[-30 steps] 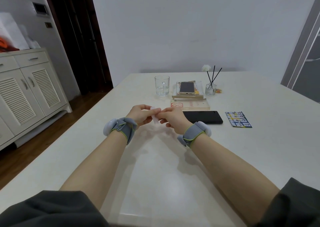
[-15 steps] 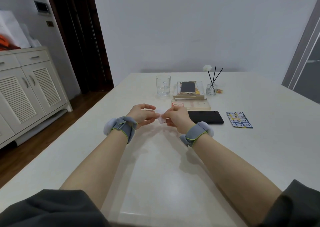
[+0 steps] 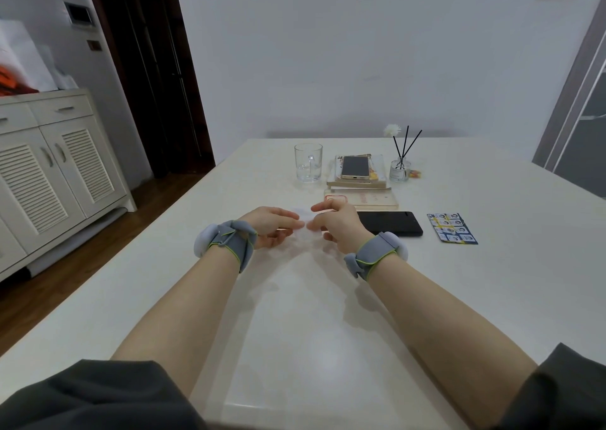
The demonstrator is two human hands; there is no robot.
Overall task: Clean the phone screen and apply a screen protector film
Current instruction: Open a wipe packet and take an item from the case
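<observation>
Held just left of the black phone (image 3: pixel 392 223), above the table (image 3: pixel 328 331): a small white piece (image 3: pixel 303 215), blurred, probably a cleaning wipe or its sachet. Pinched at one edge by the left hand (image 3: pixel 270 226), thumb over fingers, and at the other by the right hand (image 3: pixel 339 229), fingers curled; too smeared to read the exact contact.

Found the phone itself flat on the table, dark screen up, untouched. Judged the white piece light, thin and limp, easy to crumple or tear; best taken by fingertips at opposite edges. Judged the phone stiff, smooth and slippery on its glass; best gripped along the long side edges, keeping fingers off the screen.

Noted behind the phone a flat box (image 3: pixel 370 198), a gold phone (image 3: pixel 355 166) on books, and a glass mug (image 3: pixel 308 162); to its right, a blue sticker card (image 3: pixel 452 228).
</observation>
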